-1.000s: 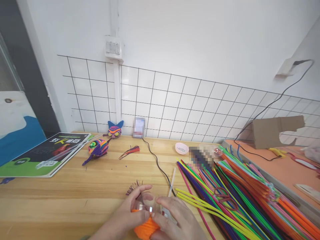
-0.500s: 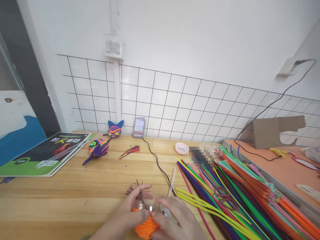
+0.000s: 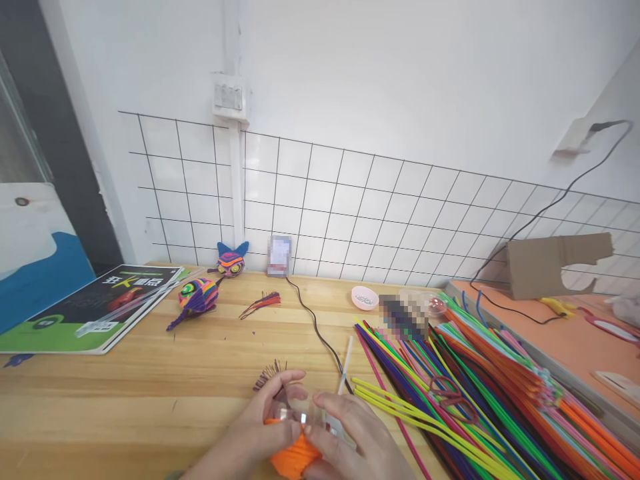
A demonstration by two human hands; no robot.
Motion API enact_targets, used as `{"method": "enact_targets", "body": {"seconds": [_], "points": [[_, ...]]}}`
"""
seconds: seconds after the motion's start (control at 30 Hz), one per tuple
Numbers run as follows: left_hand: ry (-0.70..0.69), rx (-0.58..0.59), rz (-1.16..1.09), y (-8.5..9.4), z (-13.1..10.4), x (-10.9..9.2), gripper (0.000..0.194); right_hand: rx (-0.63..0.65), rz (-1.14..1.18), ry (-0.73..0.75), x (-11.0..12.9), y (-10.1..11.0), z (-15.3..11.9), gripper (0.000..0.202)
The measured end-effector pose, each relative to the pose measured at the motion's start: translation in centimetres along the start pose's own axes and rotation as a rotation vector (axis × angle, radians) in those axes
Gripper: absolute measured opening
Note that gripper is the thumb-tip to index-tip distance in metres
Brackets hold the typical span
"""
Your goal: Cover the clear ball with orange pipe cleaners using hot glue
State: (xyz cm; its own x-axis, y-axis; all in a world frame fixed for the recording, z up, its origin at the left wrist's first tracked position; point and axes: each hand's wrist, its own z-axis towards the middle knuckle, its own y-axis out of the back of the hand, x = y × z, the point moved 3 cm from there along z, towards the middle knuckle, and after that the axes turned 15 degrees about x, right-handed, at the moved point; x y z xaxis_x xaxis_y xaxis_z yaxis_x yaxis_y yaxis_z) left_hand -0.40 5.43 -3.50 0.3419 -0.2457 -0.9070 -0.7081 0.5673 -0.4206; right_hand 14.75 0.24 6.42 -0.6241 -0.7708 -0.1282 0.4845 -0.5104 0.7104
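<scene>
Low in the middle, my left hand (image 3: pixel 260 427) curves around a clear plastic ball (image 3: pixel 299 407) whose lower part is covered with orange fuzzy pipe cleaner (image 3: pixel 294 459). Its thumb lies across the upper edge of the orange part. From the other side my right hand (image 3: pixel 357 433) grips the same ball, fingertips on the clear shell and at the orange edge. The underside of the ball is hidden by the hands and the frame's lower edge. Just behind my left hand lie short dark pipe cleaner pieces (image 3: pixel 267 377).
Many coloured pipe cleaners (image 3: pixel 410 387) spread to the right, with red-handled scissors (image 3: pixel 454 400) on them. A white stick (image 3: pixel 345 365) and black cable (image 3: pixel 320 333) lie behind my hands. Farther back are a pink bowl (image 3: pixel 365 298), two wrapped fish-like figures (image 3: pixel 199 297) and a book (image 3: pixel 125 293).
The camera view has shifted very slightly. Both hands keep nearly the same hold on the ball.
</scene>
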Motion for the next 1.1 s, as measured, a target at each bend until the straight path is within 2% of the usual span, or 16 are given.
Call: {"method": "enact_targets", "body": {"seconds": [0.13, 0.27, 0.4, 0.6, 0.8, 1.03, 1.1], "points": [[0.018, -0.014, 0.02, 0.6, 0.2, 0.6, 0.076, 0.0, 0.033, -0.018, -0.1, -0.4, -0.3, 0.016], [0.018, -0.023, 0.02, 0.5, 0.1, 0.7, 0.076, -0.044, 0.069, -0.046, -0.2, -1.4, -1.2, 0.02], [0.03, -0.037, 0.003, 0.3, 0.0, 0.7, 0.075, -0.02, 0.062, -0.076, -0.1, -1.8, -1.4, 0.019], [0.023, -0.034, 0.025, 0.7, 0.1, 0.8, 0.075, -0.032, 0.044, -0.053, 0.0, -0.6, -0.4, 0.014], [0.035, -0.022, 0.042, 0.3, 0.0, 0.5, 0.076, 0.033, 0.07, -0.002, -0.1, 0.1, 0.1, 0.012], [0.053, -0.014, 0.07, 0.3, -0.1, 0.3, 0.073, 0.079, 0.065, -0.029, -0.2, 0.2, -0.7, 0.034], [0.048, -0.016, 0.07, 0.5, 0.0, 0.4, 0.073, 0.076, 0.055, -0.029, -0.2, 0.2, -0.8, 0.034]]}}
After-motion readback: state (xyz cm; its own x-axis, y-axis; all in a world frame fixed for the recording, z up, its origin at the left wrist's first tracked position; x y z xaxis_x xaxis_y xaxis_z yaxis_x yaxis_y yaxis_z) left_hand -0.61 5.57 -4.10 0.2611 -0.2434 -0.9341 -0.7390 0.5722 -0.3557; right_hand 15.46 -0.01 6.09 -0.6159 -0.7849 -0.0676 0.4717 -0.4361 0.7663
